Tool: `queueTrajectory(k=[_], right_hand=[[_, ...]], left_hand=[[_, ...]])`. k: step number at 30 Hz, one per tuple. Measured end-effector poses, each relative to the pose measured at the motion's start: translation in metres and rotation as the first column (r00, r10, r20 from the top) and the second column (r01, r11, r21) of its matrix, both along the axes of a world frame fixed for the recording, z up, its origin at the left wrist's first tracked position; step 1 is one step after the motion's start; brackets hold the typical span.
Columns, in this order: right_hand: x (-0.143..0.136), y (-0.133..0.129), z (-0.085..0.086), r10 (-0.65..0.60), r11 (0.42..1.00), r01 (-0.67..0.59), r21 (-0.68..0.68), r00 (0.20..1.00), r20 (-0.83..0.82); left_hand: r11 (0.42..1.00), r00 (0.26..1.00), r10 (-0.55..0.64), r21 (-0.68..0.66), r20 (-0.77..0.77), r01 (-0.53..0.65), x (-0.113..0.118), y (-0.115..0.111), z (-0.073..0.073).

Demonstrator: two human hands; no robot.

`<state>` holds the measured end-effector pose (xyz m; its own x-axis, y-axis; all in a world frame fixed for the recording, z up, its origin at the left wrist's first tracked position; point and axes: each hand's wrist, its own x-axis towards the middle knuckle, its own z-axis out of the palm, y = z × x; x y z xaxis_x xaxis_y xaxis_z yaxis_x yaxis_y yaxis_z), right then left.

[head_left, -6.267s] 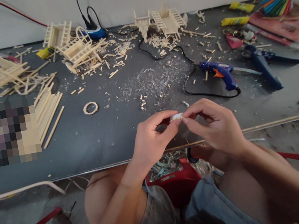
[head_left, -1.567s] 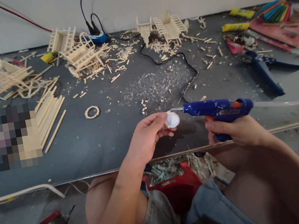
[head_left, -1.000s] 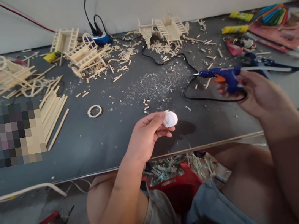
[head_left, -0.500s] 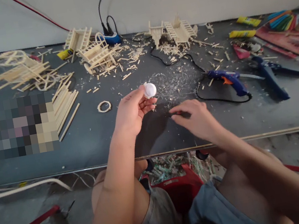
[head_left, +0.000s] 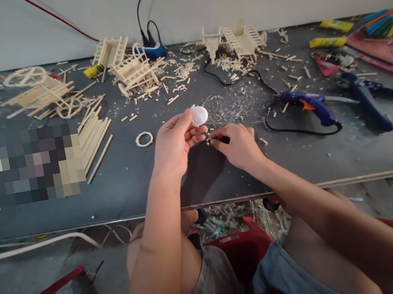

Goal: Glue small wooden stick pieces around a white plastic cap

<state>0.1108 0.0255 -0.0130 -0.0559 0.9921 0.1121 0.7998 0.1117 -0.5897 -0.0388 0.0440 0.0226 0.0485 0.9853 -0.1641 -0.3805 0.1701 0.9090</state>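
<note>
My left hand (head_left: 173, 143) pinches a small white round disc (head_left: 199, 116) between thumb and forefinger, its flat face turned up; the other fingers curl below it. Close to its right, my right hand (head_left: 237, 145) has thumb and forefinger pressed together. Tiny pale wood bits (head_left: 208, 141) show at these fingertips; whether they are held or lie on the table I cannot tell. Left of my hands lies a small ring of short stick pieces (head_left: 144, 139). A blue glue gun (head_left: 308, 103) rests on its side to the right, with fine glue strings near it.
Blue-handled cutters (head_left: 373, 100) lie far right. Long wooden sticks (head_left: 95, 142) are at left, beside a blurred-out patch. Miniature stick furniture (head_left: 133, 72), a stick chair (head_left: 243, 40) and a blue power socket (head_left: 152, 50) stand along the back. Yellow glue tubes (head_left: 328, 41) lie at back right.
My right hand has moved left and slightly up, its fingertips now close to the left hand's fingers. The left hand still holds the white disc. The whole view has shifted slightly.
</note>
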Motion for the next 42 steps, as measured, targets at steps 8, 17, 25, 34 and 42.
queueTrajectory(k=[8,17,25,34,42], right_hand=[[0.002,0.000,-0.002,0.021,1.000,-0.021,0.002,0.999,0.033],[0.027,-0.039,0.020,-0.046,0.994,-0.019,-0.110,0.825,-0.564],[0.058,-0.053,0.027,-0.145,0.979,0.000,-0.205,0.704,-0.695],[0.075,-0.060,0.032,-0.156,0.976,0.008,-0.216,0.717,-0.680],[0.085,-0.064,0.030,-0.173,0.972,0.025,-0.233,0.750,-0.639]], left_hand=[[1.000,1.000,0.006,-0.005,-0.029,-0.006,-0.007,-0.003,-0.003],[0.996,0.995,-0.072,-0.058,-0.065,0.069,0.004,-0.027,-0.011],[0.970,0.970,-0.232,-0.097,-0.073,0.224,0.033,-0.050,-0.024],[0.955,0.920,-0.292,-0.023,-0.260,0.296,0.050,-0.056,-0.017],[0.948,0.882,-0.284,0.028,-0.376,0.317,0.058,-0.060,-0.015]])
